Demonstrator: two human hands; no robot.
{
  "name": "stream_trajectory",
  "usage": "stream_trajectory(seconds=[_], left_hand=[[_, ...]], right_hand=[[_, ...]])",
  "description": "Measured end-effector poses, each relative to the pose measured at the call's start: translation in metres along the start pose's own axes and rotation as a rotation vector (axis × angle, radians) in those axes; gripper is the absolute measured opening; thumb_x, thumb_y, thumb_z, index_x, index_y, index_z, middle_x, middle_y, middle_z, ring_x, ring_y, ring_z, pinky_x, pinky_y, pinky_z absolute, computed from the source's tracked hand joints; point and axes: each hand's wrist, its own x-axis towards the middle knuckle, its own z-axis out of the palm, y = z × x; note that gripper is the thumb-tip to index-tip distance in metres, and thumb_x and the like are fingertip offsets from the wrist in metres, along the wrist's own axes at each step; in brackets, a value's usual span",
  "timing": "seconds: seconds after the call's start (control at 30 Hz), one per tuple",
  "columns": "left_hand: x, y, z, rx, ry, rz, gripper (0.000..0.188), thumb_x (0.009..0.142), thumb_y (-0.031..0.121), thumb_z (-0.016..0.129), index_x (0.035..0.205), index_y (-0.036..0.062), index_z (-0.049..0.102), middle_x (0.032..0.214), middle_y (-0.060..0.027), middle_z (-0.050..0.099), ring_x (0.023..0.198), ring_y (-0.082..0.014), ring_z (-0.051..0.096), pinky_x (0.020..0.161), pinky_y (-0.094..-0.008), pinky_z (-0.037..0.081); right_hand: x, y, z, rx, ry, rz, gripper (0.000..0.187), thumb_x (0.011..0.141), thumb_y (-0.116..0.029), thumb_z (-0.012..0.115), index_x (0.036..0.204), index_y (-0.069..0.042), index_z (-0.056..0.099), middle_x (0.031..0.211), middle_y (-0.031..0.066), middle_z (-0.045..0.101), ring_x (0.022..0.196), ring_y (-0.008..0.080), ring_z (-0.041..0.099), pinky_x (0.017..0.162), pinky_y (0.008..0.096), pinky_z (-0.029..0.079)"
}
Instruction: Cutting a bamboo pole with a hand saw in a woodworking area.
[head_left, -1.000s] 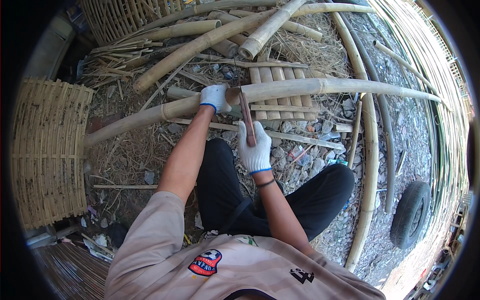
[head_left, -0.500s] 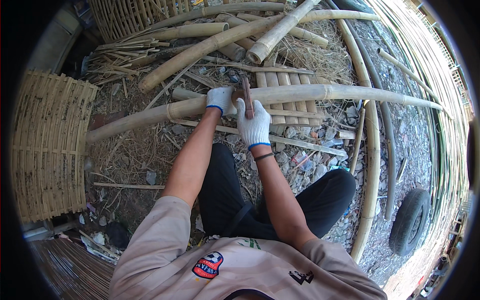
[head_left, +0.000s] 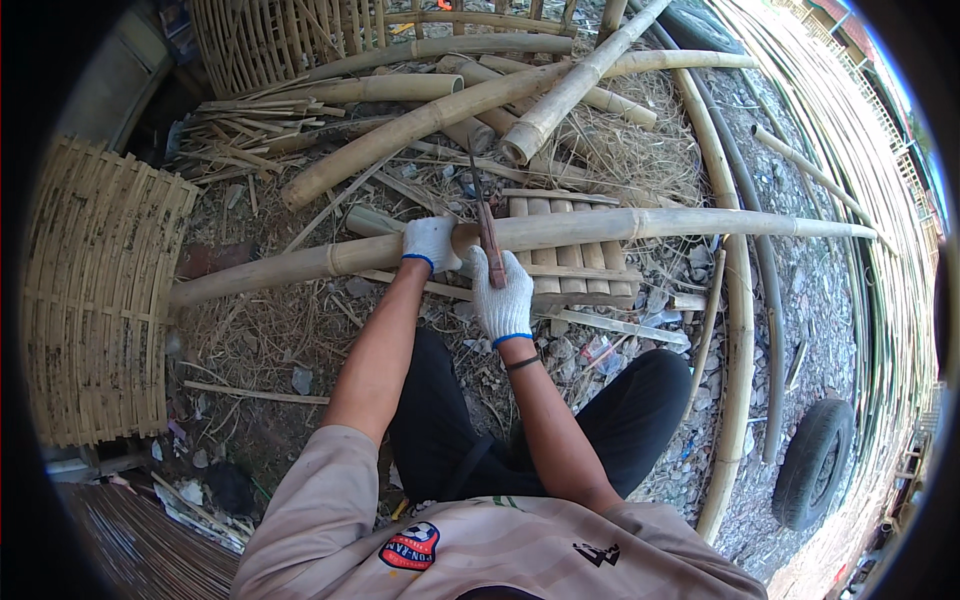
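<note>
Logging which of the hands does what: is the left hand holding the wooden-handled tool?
No, the left hand is on the bamboo pole, while the right hand holds the wooden-handled tool.

Bamboo pole point(head_left: 640, 223) across slatted rack point(head_left: 572, 287) — panel point(head_left: 100, 295) left, tire point(head_left: 813, 465) right.

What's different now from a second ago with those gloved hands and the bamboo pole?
The right hand has moved forward, away from the body and closer to the bamboo pole, carrying the wooden-handled tool with it. Nothing was taken hold of or let go. The left hand still holds the pole at the same spot.
</note>
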Motion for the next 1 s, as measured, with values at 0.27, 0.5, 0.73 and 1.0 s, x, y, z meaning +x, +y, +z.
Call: stream_trajectory(seconds=[0.27,0.5,0.73,1.0], left_hand=[[0.013,0.010,-0.004,0.002,0.065,0.028,0.049,0.059,0.029,0.084,0.103,0.0138,0.069,0.099,-0.0140,0.075,0.095,-0.0332,0.073,0.083,-0.0462,0.056],[-0.016,0.006,0.019,0.079,0.319,0.021,0.049,0.059,0.031,0.085,0.102,0.0138,0.069,0.092,-0.0131,0.074,0.087,-0.0339,0.072,0.084,-0.0456,0.052],[-0.022,0.013,0.004,0.021,-0.045,-0.044,0.056,0.058,0.035,0.086,0.108,0.0159,0.070,0.103,-0.0159,0.074,0.100,-0.0357,0.071,0.091,-0.0475,0.056],[-0.039,0.029,0.007,-0.001,0.031,-0.024,0.046,0.060,0.030,0.082,0.102,0.0157,0.070,0.099,-0.0139,0.075,0.095,-0.0352,0.072,0.082,-0.0480,0.056]], right_hand=[[-0.013,0.033,0.010,0.179,0.118,-0.066,0.034,0.099,-0.029,0.067,0.085,-0.001,0.057,0.067,0.0210,0.059,0.062,0.0437,0.057,0.057,0.0400,0.047],[-0.004,0.001,-0.014,0.068,-0.014,-0.021,0.041,0.100,-0.037,0.063,0.091,0.003,0.063,0.076,0.0261,0.063,0.072,0.0474,0.061,0.062,0.0454,0.048],[-0.050,0.008,-0.025,-0.001,-0.040,0.022,0.038,0.099,-0.037,0.066,0.091,-0.001,0.056,0.073,0.0266,0.062,0.077,0.0495,0.064,0.062,0.0479,0.050],[-0.093,0.006,-0.052,-0.016,-0.051,-0.064,0.031,0.098,-0.030,0.068,0.090,-0.002,0.058,0.073,0.0194,0.062,0.068,0.0394,0.065,0.058,0.0417,0.048]])
